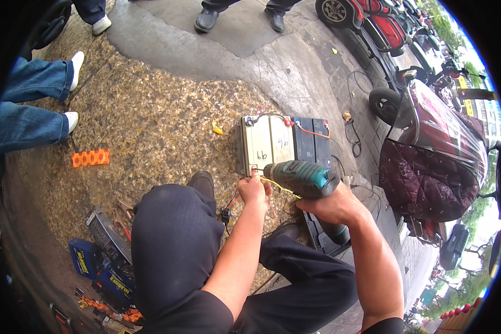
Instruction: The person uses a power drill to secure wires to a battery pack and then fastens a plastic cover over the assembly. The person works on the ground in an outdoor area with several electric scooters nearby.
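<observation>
Jutting left from the right grip (329, 204), a drill (309, 178) sits near batteries (282, 139).

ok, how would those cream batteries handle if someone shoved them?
Likely heavy for their size: the cream batteries look like thick, solid blocks. They'd probably grip rather than slide, since the ground to their left is rough and pebbly. Tipping to the right seems unlikely, with the black batteries standing alongside.
</observation>
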`<act>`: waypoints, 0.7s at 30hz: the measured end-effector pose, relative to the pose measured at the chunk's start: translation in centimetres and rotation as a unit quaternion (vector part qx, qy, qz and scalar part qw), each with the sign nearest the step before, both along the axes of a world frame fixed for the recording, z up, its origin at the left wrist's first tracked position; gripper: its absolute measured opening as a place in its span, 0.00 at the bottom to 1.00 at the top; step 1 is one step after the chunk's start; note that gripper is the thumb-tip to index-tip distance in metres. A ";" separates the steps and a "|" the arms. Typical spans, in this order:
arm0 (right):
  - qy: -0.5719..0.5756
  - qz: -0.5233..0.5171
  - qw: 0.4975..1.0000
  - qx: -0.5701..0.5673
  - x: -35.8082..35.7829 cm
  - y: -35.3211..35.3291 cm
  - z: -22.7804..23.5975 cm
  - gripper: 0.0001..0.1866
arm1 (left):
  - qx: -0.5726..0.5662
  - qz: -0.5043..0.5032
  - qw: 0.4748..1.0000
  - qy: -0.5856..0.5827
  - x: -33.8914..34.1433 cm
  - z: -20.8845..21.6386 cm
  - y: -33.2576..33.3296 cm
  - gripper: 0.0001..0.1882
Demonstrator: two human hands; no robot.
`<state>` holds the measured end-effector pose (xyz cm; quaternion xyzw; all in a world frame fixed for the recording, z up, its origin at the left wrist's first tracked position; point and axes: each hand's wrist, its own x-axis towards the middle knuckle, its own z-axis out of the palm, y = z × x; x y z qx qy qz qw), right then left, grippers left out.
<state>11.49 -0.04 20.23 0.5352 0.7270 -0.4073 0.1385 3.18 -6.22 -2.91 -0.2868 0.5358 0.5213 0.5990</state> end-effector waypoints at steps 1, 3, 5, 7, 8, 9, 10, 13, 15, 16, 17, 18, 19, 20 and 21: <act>-0.002 0.002 1.000 -0.002 -0.1 0.1 0.1 0.26 | 0.010 0.016 1.000 -0.023 0.2 -0.3 -0.1 0.09; 0.001 -0.002 1.000 0.000 -0.3 0.1 0.1 0.25 | 0.027 0.081 0.993 -0.078 0.7 -0.9 0.1 0.10; -0.007 0.013 1.000 0.011 -0.5 0.0 0.1 0.25 | 0.045 0.113 0.987 -0.107 1.3 -1.5 0.3 0.10; -0.027 0.042 0.999 0.020 -0.9 -0.1 0.1 0.24 | 0.067 0.115 0.985 -0.111 1.6 -2.1 0.3 0.11; -0.033 0.042 0.998 0.029 -1.0 -0.2 0.2 0.23 | 0.056 0.102 0.983 -0.144 1.8 -2.4 0.2 0.12; -0.052 0.046 0.997 0.022 -1.2 -0.2 0.4 0.25 | 0.067 0.111 0.981 -0.143 1.9 -2.6 0.4 0.12; -0.072 0.050 0.996 0.011 -1.4 -0.2 0.5 0.27 | 0.074 0.120 0.980 -0.142 2.1 -2.7 0.3 0.12; -0.121 0.046 0.991 -0.011 -1.9 0.1 0.9 0.30 | 0.093 0.130 0.976 -0.147 2.4 -2.9 0.6 0.14; -0.123 0.041 0.991 -0.022 -2.1 0.2 1.0 0.29 | 0.086 0.133 0.975 -0.156 2.6 -2.8 0.8 0.15; -0.135 0.040 0.990 -0.018 -2.2 0.3 1.0 0.29 | 0.082 0.135 0.977 -0.146 2.7 -2.7 1.0 0.16; -0.109 0.041 0.993 -0.011 -2.3 0.3 1.0 0.29 | 0.084 0.130 0.977 -0.147 2.7 -2.7 1.0 0.17; -0.103 0.045 0.994 -0.010 -2.3 0.4 1.0 0.29 | 0.086 0.125 0.977 -0.149 2.6 -2.5 1.0 0.17; -0.117 0.051 0.992 -0.017 -2.3 0.4 1.0 0.29 | 0.089 0.121 0.977 -0.151 2.6 -2.4 1.0 0.18; -0.107 0.047 0.993 -0.013 -2.2 0.5 1.0 0.29 | 0.090 0.115 0.978 -0.150 2.6 -2.3 0.9 0.18; -0.118 0.045 0.992 -0.017 -2.2 0.5 1.1 0.29 | 0.092 0.111 0.978 -0.149 2.6 -2.2 0.9 0.19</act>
